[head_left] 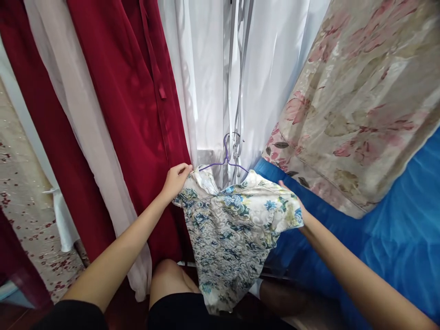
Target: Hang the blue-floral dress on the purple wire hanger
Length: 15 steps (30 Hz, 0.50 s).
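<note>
A short-sleeved floral blouse [230, 224], cream with blue and green print, hangs on a thin purple hanger [226, 161] in front of me. The hanger's ends go into the neckline at both shoulders. My left hand [177, 180] pinches the blouse at its left shoulder edge, thumb and fingers closed on the cloth. On the other side, my right hand [302, 211] is mostly behind the right sleeve, with only a fingertip showing above the shoulder and the wrist below. Its remaining fingers are hidden. Whether the hanger's hook rests on anything is unclear.
Long dark red garments [127, 91] and a pale pink one [80, 110] hang at left. White cloth [206, 82] with dangling straps hangs behind the hanger. At right are a pink-flowered garment [360, 123] and blue fabric [405, 215]. My bent knee [170, 279] is below.
</note>
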Each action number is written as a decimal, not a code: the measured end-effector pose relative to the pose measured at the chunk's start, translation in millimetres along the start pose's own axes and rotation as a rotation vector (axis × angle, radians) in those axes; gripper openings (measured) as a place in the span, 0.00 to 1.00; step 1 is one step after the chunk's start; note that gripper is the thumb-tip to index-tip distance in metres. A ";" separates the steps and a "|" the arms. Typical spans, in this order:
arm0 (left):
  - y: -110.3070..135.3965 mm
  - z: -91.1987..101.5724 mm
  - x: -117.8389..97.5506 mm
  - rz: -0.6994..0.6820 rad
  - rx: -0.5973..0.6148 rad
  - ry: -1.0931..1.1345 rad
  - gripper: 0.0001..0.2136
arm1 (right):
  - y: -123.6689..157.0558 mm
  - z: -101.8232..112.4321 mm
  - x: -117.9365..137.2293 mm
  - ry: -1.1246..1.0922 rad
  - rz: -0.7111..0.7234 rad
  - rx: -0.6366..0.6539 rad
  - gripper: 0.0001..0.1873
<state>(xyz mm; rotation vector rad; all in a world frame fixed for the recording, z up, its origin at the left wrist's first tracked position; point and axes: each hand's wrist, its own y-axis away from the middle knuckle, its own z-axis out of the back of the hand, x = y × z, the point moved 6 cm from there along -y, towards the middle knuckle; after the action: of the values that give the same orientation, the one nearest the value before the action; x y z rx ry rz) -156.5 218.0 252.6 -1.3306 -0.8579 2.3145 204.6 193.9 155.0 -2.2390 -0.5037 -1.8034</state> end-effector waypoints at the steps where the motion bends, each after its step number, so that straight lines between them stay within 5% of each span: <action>1: 7.6 2.1 -3.3 -0.024 0.001 -0.005 0.17 | 8.4 5.4 -4.7 -0.044 0.054 -0.074 0.32; 5: 37.7 7.9 -24.8 -0.137 0.012 -0.135 0.14 | 50.2 23.7 -6.5 -0.070 0.278 -0.393 0.30; 10: 44.0 6.4 -57.8 -0.227 -0.001 -0.235 0.14 | 60.1 21.5 59.8 0.026 0.480 -0.490 0.20; 13: 36.0 2.2 -61.9 -0.214 0.006 -0.255 0.12 | 64.3 -3.9 101.1 0.021 0.579 -0.517 0.18; 15: 33.5 0.9 -53.5 -0.179 -0.015 -0.257 0.09 | 82.0 -42.8 112.5 0.124 0.646 -0.458 0.19</action>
<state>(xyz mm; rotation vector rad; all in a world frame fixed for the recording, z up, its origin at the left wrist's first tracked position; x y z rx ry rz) -129.9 162.5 266.5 -0.9308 -1.0283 2.3709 219.9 116.6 277.4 -2.1535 0.6530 -1.7800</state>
